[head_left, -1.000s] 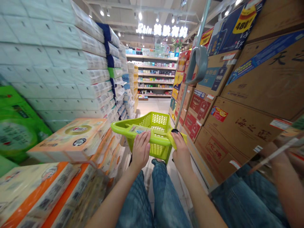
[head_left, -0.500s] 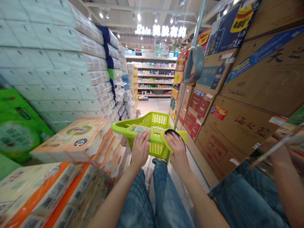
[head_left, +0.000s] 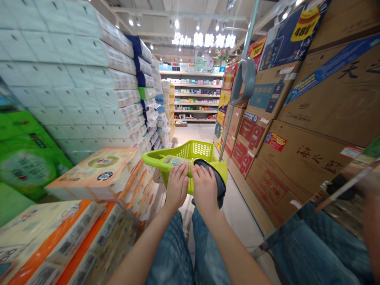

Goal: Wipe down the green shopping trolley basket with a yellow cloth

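A lime-green shopping basket (head_left: 202, 149) with a perforated wall stands low in front of my legs. My left hand (head_left: 177, 184) has its fingers over the near rim, gripping it just below a small label (head_left: 175, 160). Close beside it, my right hand (head_left: 204, 188) presses a cloth-like piece, yellow with a dark edge (head_left: 219, 180), against the same rim. The fingertips of the right hand are curled on the rim, and its palm hides part of the cloth. Most of the basket's inside is hidden by the rim.
Tissue packs (head_left: 97, 87) are stacked high on the left, with orange-and-white packs (head_left: 101, 168) lower and nearer. Cardboard boxes (head_left: 308, 154) line the right, beside a metal pole (head_left: 230, 122) with a grey loop (head_left: 244, 81). A mirror-like panel stands lower right. Shelves (head_left: 197, 94) close the aisle's far end.
My right hand has slid left along the rim with the cloth, ending close to my left hand. More of the dark edge shows. My left hand stays on the rim.
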A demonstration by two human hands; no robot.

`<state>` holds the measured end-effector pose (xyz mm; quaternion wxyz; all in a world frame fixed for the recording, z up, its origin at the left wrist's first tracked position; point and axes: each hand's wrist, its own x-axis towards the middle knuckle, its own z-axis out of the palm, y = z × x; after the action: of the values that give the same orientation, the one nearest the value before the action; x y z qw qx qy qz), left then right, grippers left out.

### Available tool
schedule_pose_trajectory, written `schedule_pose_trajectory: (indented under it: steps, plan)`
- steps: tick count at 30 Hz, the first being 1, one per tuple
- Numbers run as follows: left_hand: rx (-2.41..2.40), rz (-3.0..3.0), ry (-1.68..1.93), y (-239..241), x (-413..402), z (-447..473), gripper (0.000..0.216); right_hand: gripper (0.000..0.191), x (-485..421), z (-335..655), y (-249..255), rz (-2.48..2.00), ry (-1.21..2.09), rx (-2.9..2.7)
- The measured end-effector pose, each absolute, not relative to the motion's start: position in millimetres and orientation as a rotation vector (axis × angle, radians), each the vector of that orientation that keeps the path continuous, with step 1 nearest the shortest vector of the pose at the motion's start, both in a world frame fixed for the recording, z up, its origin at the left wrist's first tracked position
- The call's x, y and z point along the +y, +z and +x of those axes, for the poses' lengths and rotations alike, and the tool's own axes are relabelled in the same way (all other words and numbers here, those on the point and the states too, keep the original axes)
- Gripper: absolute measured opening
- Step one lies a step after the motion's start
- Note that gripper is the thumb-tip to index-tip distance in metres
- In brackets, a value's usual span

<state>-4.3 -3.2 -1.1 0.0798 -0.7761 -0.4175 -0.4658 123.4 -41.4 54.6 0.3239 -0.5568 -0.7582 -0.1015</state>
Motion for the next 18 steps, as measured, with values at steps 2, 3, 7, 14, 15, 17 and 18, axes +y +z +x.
schedule_pose_trajectory:
  steps: [2, 3, 7, 14, 15, 17, 18]
  plan:
    - [-1.244, -2.325, -1.391, -1.4, -2.7, -5.8, 0.050, 0.047, -41.4, 117.9, 55.1, -1.427, -0.271, -2.017]
    - [-1.241, -2.326, -1.390, -1.4, -2.7, -6.3, 0.050, 0.049, -42.0, 120.6, 53.2, -1.393, -0.272, -2.033]
    - [-1.237, -2.332, -1.383, -0.7, -4.3, -6.5, 0.051, 0.067, -46.0, 159.8, 36.9, -1.258, -0.233, -2.063]
    - [-1.241, -2.333, -1.398, 1.3, -5.2, -2.8, 0.051, 0.074, -15.4, 219.6, 14.8, -1.060, 0.161, -1.663]
    - [-1.245, -2.332, -1.405, 1.2, -5.1, -2.6, 0.051, 0.071, -11.9, 218.0, 13.4, -1.055, 0.188, -1.607]
    - [-1.244, -2.331, -1.424, 0.7, -5.1, -2.4, 0.051, 0.067, -11.4, 207.5, 11.4, -1.094, 0.162, -1.516]
    - [-1.241, -2.328, -1.435, 0.4, -5.2, -2.5, 0.051, 0.066, -14.3, 199.5, 11.0, -1.136, 0.113, -1.489]
